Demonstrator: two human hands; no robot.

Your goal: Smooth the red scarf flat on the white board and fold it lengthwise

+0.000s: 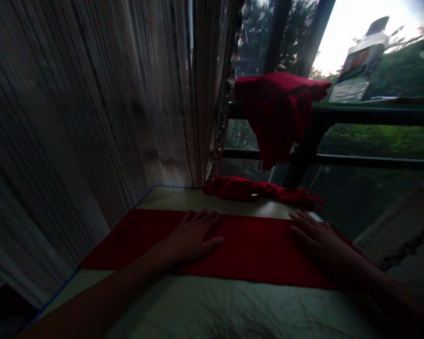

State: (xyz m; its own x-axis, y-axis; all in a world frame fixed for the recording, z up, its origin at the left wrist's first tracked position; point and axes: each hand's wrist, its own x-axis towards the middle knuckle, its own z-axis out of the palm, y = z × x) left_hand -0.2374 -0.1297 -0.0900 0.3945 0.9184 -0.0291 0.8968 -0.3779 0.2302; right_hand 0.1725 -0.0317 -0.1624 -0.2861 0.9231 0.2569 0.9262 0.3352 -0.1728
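A long red scarf [247,249] lies flat and spread across the pale table [229,294]. My left hand [196,233] rests palm down on its middle-left part, fingers stretched toward the far edge and thumb pointing right. Toward the right end, my right hand [313,235] also lies flat on the cloth, its fingertips near the far edge. Neither hand grips anything. At the table's back edge lies a second red scarf [254,188], bunched into a long roll with fringe at its right end.
Another fringed red cloth [277,103] hangs over the dark window rail [374,115]. A clear plastic bottle [360,61] with a label stands tilted in view on that rail. Striped string curtains [127,94] border the table's left side, and more curtain hangs at the right.
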